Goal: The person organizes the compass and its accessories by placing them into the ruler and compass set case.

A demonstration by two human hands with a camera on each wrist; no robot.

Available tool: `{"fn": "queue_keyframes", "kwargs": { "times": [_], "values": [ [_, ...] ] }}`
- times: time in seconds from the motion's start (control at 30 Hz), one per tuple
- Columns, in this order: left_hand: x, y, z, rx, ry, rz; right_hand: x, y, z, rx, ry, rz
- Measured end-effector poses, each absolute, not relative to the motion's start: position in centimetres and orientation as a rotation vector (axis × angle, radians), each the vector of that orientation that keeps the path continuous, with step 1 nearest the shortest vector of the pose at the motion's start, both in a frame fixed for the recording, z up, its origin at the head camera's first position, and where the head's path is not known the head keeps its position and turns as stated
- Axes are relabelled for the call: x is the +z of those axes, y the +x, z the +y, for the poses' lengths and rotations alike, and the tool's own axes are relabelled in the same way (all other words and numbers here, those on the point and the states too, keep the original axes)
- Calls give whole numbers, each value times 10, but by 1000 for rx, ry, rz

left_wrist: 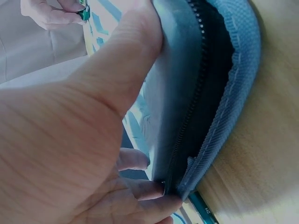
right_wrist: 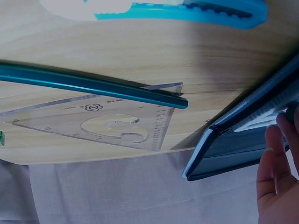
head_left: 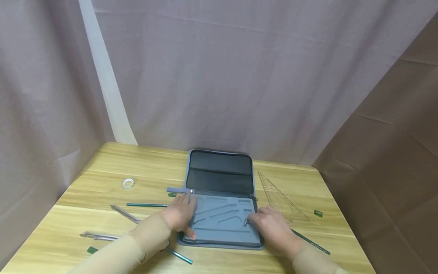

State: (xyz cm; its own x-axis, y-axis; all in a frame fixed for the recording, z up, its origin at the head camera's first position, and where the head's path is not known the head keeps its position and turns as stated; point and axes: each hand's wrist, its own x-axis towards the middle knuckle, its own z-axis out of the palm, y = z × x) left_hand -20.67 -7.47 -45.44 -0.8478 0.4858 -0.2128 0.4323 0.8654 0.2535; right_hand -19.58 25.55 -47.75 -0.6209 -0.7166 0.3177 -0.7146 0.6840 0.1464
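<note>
A zip case lies spread, its dark lid (head_left: 220, 171) at the back and a grey-blue tray (head_left: 227, 234) with shaped hollows in front. My left hand (head_left: 178, 214) rests on the tray's left side, thumb near the front corner and fingers toward the back. In the left wrist view the thumb (left_wrist: 135, 42) lies against the tray's edge, above the zip (left_wrist: 189, 107). At the tray's right side my right hand (head_left: 272, 226) pinches a small green piece (left_wrist: 84, 13) over the hollows. Its exact kind I cannot tell.
Left of the case are a tape roll (head_left: 128, 183), a teal pencil (head_left: 145, 205), two metal compasses (head_left: 124, 214) and a green block (head_left: 91, 250). To the right lie a clear set square (right_wrist: 70, 123), a dark teal pencil (right_wrist: 93, 87) and a green sharpener-like block (head_left: 318, 213).
</note>
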Motion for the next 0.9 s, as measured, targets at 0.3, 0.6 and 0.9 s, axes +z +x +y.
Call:
{"fn": "queue_keyframes", "kwargs": {
  "times": [0.3,0.6,0.9],
  "values": [
    [-455,-209,-75,285,700,2777,-477,-198,256,-9,1121,-2537],
    [-455,-208,-75,273,700,2771,-479,-196,256,18,1154,-2466],
    [-456,-208,-75,266,679,2759,-485,-195,258,2,1175,-2429]
  ]
}}
